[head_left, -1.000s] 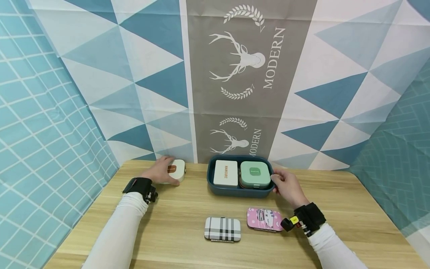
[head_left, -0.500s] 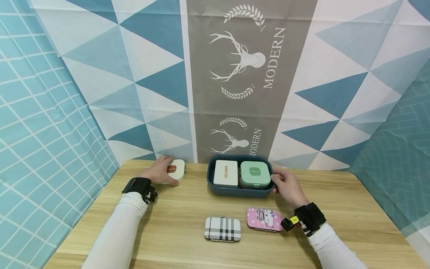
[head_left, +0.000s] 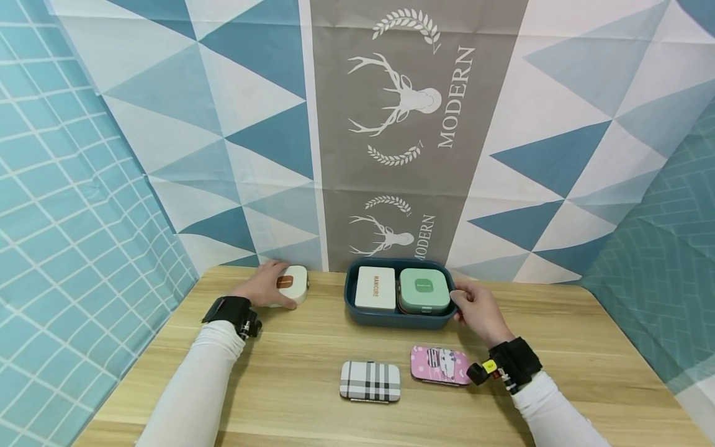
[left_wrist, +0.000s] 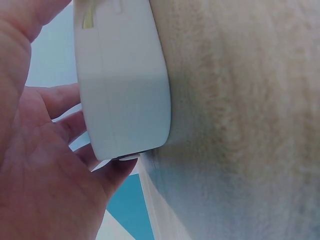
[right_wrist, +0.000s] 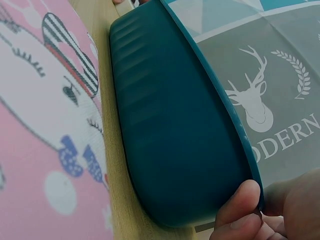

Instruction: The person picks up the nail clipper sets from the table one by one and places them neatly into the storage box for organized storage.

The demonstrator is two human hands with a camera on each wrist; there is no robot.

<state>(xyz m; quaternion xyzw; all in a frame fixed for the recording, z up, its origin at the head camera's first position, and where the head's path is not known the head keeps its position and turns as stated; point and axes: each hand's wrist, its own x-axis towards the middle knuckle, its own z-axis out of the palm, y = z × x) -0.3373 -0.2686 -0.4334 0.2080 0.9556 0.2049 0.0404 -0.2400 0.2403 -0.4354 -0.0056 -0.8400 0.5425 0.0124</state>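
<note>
I have the left grip [head_left: 267, 284] clamped on the white box [head_left: 296, 285], a round-cornered one with a brown patch on its lid, at the far left of the desk [head_left: 301, 385]. In the left wrist view I see fingers bent round its far side and its base against the wood; whether the thumb touches it I cannot tell.

My right grip [head_left: 477, 307] is pinched together on the rim of the blue tray [head_left: 391, 318], at its right end. The tray stands on the desk near the back, just in front of the patterned sheet [head_left: 385, 167], to the right of the white box and well apart from it. I count two compartments: the MANICURE box [head_left: 375, 288] sits in the left one, the green box [head_left: 423, 290] in the right.

Nearer to me, on the bare wood, lie the plaid case [head_left: 370, 381] and, right of it and a little farther back, the pink case [head_left: 440, 365], near the camera on the right wrist [head_left: 477, 373].
</note>
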